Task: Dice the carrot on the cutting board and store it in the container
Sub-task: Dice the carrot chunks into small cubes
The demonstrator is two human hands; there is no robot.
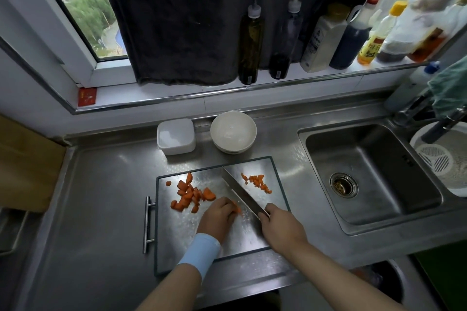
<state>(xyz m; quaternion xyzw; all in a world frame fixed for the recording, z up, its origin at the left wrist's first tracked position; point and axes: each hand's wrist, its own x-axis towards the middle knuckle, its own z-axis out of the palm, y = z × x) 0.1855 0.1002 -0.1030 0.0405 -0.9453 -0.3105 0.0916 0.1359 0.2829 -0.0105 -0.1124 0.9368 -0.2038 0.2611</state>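
Both forearms reach in from the bottom edge over the steel cutting board (177, 235). The left hand (218, 214), a blue wristband (199, 252) on its wrist, sits knuckles up near the middle of the board. Its fingers are curled down in a claw, pinning a small carrot piece (236, 207) that peeks out orange at the fingertips. Right beside it, the right hand (280, 225) is wrapped tight round the handle of the knife (240, 189), and the handle is hidden inside the fist. The blade runs away from the person, angled up and to the left, and its near part lies just beside the left fingers and that carrot piece. Whether the edge touches the carrot, I can't tell. Left of the blade there's a loose pile of larger carrot chunks (189, 194), with one small round slice (168, 183) lying apart at the far left. Right of the blade, near the board's far right corner, sits a small heap of fine dice (257, 182). Behind the board the white square container (176, 136) stands on the steel counter (101, 197), well apart from all the carrot, with a white bowl (233, 131) near it on the right. The sink (366, 159) lies off to the right of the board.
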